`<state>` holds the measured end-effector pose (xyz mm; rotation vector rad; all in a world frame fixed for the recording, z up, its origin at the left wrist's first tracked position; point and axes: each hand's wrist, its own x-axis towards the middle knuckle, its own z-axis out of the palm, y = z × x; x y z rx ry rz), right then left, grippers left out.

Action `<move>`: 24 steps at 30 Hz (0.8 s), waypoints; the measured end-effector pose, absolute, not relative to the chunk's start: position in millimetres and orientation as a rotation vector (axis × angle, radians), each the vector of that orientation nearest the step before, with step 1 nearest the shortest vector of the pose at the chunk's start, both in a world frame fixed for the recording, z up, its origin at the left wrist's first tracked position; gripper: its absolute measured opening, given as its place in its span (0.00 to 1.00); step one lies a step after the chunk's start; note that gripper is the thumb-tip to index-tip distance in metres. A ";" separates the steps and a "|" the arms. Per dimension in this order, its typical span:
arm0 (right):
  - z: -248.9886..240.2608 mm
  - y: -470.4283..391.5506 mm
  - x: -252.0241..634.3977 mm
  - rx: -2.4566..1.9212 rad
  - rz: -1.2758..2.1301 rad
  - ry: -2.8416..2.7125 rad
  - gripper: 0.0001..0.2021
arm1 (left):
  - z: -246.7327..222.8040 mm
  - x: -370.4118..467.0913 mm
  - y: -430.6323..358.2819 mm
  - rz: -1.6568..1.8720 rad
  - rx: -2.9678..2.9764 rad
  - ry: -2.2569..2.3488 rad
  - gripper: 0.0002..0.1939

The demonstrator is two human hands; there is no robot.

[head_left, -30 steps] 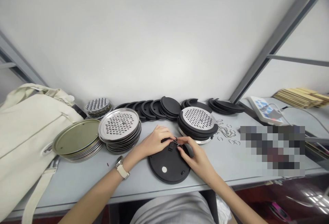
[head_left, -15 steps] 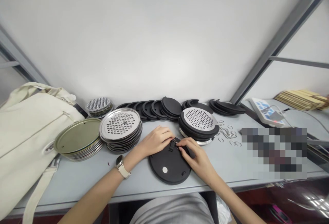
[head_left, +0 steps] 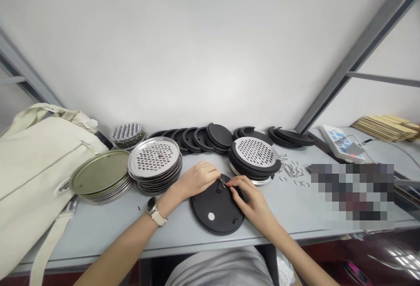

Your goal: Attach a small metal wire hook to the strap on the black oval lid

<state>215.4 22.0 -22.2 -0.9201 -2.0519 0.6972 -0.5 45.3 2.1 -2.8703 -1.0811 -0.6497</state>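
And here's the small metal clasp (head_left: 222,182), pinched between fingertips of the left hand (head_left: 201,178) and right hand (head_left: 248,193), over the black disc's (head_left: 217,213) far edge, its long axis slanting down from left fingers to right.

Both hands meet over the far edge of a black disc (head_left: 218,207) on the table (head_left: 170,233), the left hand (head_left: 200,176) and the right hand (head_left: 247,194) pinching a small metal clip (head_left: 222,183) between them. A white dot (head_left: 211,216) shows on the disc's face. Over on the left, a bag (head_left: 36,172) slumps beside the green lids (head_left: 100,172), with a stack of grater plates (head_left: 155,159) next to them. More black discs (head_left: 220,136) lean along the wall (head_left: 197,50), and loose rings (head_left: 298,183) lie scattered to the right.
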 end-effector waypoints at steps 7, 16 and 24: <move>-21.2 21.5 215.6 -0.920 0.701 -2.058 0.08 | 4.6 -0.3 43.2 -0.551 -2.731 -1.057 0.12; -22.0 20.0 215.4 -0.947 0.665 -2.044 0.06 | 5.7 3.8 40.7 -0.476 -2.717 -1.029 0.13; -27.0 16.7 213.1 -1.025 0.548 -1.997 0.04 | 5.1 3.5 39.6 -0.482 -2.737 -0.999 0.11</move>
